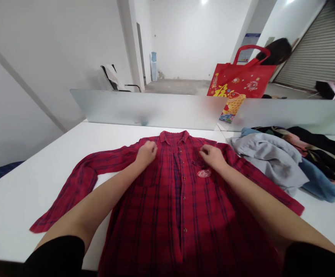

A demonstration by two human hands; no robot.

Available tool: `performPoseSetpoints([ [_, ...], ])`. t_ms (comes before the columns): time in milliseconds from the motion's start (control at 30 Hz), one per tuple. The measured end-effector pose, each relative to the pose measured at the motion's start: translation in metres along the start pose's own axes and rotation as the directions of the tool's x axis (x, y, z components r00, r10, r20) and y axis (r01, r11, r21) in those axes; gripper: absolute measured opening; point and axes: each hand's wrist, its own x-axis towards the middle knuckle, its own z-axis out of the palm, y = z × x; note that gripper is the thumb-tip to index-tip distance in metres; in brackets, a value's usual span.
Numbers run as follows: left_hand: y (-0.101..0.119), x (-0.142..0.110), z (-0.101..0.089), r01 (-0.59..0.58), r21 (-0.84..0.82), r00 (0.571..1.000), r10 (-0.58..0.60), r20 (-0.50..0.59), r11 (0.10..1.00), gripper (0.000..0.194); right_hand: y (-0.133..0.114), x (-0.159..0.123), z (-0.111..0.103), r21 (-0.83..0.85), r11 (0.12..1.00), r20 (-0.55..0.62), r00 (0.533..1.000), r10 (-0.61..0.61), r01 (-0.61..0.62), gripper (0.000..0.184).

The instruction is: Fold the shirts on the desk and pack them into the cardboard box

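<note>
Red plaid shirt (196,204): spread front up on the white counter (14,215), collar (173,136) pointing away from the person, lower part running toward the near edge.
Left hand (146,152): at the shirt's chest, below the shoulder; fingers curled in, but whether they pinch cloth I cannot tell.
Right hand (213,156): on the opposite side of the chest, just above a pale round print (204,173); fingers bent inward, grip on the fabric likewise unclear.
Sleeves: the left one (78,181) bends outward across the counter; the right one (271,188) slants past the right forearm, beside the clothes.
Clothes pile: grey garment (271,157) over blue cloth (320,184), black pieces behind.
Divider (144,109): frosted, along the far edge.
Red bag (239,79): rising above the divider, another person's dark hair (279,52) behind it.
</note>
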Motion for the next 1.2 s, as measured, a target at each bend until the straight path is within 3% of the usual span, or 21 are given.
performPoseSetpoints([
  [100, 0.042, -0.014, 0.009, -0.083, -0.174, 0.991, 0.099, 0.087, 0.981, 0.018, -0.043, -0.045, 0.000, 0.141, 0.989, 0.142, 0.989, -0.051, 0.031, 0.020],
  [233, 0.083, -0.021, 0.021, 0.008, -0.263, 0.985, 0.038, 0.171, 0.965, 0.024, -0.086, -0.090, 0.008, 0.090, 0.996, 0.311, 0.949, -0.056, 0.029, 0.030],
  [367, 0.104, -0.011, 0.022, 0.156, -0.238, 0.949, -0.078, 0.306, 0.959, 0.032, -0.100, -0.101, 0.007, -0.003, 1.000, 0.364, 0.931, -0.016, 0.018, 0.013],
  [433, 0.109, -0.001, 0.022, 0.214, -0.214, 0.929, -0.131, 0.346, 0.953, 0.032, -0.100, -0.100, 0.004, -0.011, 1.000, 0.386, 0.922, 0.002, 0.003, 0.013],
  [667, 0.124, 0.031, 0.041, 0.392, -0.232, 0.871, -0.277, 0.407, 0.890, 0.013, -0.094, -0.098, 0.003, 0.072, 0.997, 0.409, 0.912, -0.032, 0.003, 0.020],
  [800, 0.124, 0.032, 0.046, 0.381, -0.324, 0.913, -0.298, 0.277, 0.866, 0.013, -0.088, -0.099, 0.004, 0.163, 0.987, 0.405, 0.912, -0.072, 0.005, 0.022],
  [933, 0.113, 0.023, 0.042, 0.309, -0.398, 0.951, -0.287, 0.115, 0.864, 0.018, -0.084, -0.115, 0.003, 0.210, 0.973, 0.344, 0.925, -0.164, 0.094, 0.019],
  [1000, 0.106, 0.019, 0.041, 0.274, -0.422, 0.961, -0.254, 0.105, 0.864, 0.014, -0.083, -0.128, 0.004, 0.158, 0.967, 0.265, 0.935, -0.236, 0.199, 0.018],
  [1100, 0.100, 0.013, 0.039, 0.220, -0.459, 0.975, -0.176, 0.138, 0.861, 0.019, -0.077, -0.146, 0.008, -0.001, 0.939, 0.157, 0.927, -0.341, 0.345, 0.031],
  [1200, 0.094, -0.004, 0.031, 0.170, -0.465, 0.984, -0.127, 0.124, 0.869, 0.014, -0.066, -0.157, 0.016, -0.098, 0.909, 0.114, 0.912, -0.393, 0.404, 0.037],
])
